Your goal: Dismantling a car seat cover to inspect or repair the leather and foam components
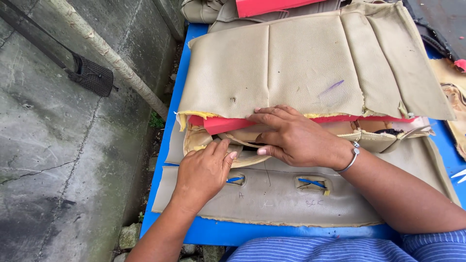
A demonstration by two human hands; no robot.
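A worn beige leather seat cover (301, 68) lies folded on a blue table (170, 121), with red foam (221, 124) and yellow foam showing at its torn front edge. My right hand (291, 137), with a metal bangle on the wrist, lies flat on the folded layers, fingers pointing left under the upper flap. My left hand (204, 170) rests on the lower beige panel (272, 199), its fingers pinching a thin beige strip (238, 140) beside the right hand. The lower panel has two slots with the blue table showing through.
Left of the table is a cracked concrete floor with a pale pole (111, 53) and a dark mesh tool head (92, 75). More beige covers and a red piece (267, 6) lie at the back. Torn foam-backed pieces (454, 92) sit at the right edge.
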